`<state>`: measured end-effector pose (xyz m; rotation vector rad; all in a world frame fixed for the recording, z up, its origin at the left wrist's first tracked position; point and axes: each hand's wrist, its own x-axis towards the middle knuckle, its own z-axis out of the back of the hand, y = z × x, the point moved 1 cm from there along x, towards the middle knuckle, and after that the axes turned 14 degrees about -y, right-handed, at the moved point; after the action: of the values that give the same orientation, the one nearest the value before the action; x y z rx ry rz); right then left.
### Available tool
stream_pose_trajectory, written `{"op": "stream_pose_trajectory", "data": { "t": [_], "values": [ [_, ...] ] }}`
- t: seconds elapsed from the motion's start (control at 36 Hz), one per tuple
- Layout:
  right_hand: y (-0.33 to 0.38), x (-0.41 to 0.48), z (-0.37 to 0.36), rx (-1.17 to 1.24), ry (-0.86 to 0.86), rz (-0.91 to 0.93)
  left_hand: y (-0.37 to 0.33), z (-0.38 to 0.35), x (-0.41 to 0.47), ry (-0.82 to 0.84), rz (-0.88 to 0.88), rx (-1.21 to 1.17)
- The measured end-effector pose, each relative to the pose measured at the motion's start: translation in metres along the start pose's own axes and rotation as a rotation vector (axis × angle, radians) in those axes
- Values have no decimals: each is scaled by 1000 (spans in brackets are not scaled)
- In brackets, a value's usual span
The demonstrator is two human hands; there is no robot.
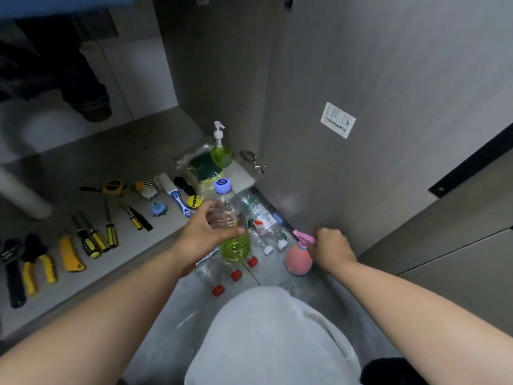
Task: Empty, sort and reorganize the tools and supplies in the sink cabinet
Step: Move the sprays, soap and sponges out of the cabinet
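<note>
My left hand [206, 234] grips a clear plastic bottle [231, 226] with a blue cap and yellow-green liquid at its bottom, held upright above the floor. My right hand [331, 250] holds the pink trigger head of a round pink spray bottle [298, 259] standing by the cabinet door. Several empty clear bottles lie on the floor between my hands, some with red caps [236, 275], some with white caps [268, 250]. A green soap pump bottle [220, 151] and a packet of green sponges [202, 165] stand further back.
Laid in a row on the floor at left are yellow-handled screwdrivers [95, 238], pliers [39, 266], a utility knife [70, 257], a tape measure [112, 187] and a blue-white brush [175, 197]. The open grey cabinet door [361, 162] stands at right. Another person's leg [83, 87] is at upper left.
</note>
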<state>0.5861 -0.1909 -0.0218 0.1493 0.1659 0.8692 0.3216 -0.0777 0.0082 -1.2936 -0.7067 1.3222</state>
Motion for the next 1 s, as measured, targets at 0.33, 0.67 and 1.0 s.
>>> {"op": "stream_pose_trajectory", "data": {
  "t": [0.33, 0.67, 1.0],
  "values": [
    [11, 10, -22, -229, -45, 157, 39, -14, 23, 16, 10, 77],
    [83, 9, 41, 524, -130, 428, 34, -31, 9, 73, -98, 210],
    [99, -1, 54, 373, 34, 577, 33, -39, -2, 291, -138, 356]
  ]
}}
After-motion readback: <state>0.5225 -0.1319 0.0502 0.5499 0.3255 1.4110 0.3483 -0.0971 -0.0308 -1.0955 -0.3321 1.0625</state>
